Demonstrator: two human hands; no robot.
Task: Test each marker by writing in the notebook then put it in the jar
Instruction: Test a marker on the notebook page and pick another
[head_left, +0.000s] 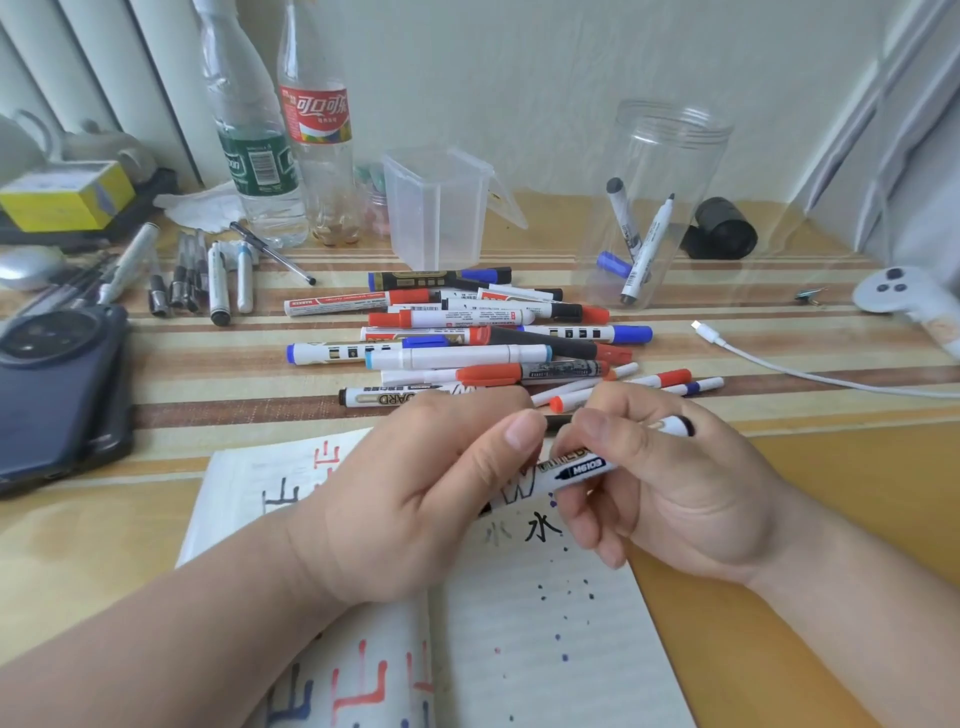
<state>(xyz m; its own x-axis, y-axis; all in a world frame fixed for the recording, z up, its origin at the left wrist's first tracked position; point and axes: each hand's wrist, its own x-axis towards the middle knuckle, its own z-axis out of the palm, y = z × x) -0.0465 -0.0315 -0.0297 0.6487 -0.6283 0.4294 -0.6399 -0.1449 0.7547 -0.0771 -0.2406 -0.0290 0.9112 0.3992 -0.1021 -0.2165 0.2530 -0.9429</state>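
Both my hands hold one white whiteboard marker (566, 475) with black print over the open notebook (545, 623). My left hand (415, 493) grips its lower end, which is hidden by the fingers. My right hand (670, 483) curls round its upper part, whose black end sticks out above my fingers. The notebook page carries red, blue and black strokes and ink dots. A pile of markers (483, 338) with red, blue and black caps lies on the table beyond my hands. The clear plastic jar (660, 208) stands at the back right with three markers inside.
A dark phone (57, 395) lies at the left with more pens (197, 275) behind it. Two plastic bottles (291, 130) and a clear lidded box (441, 208) stand at the back. A white cable (779, 364), a game controller (904, 296) and a black roll (722, 228) are at the right.
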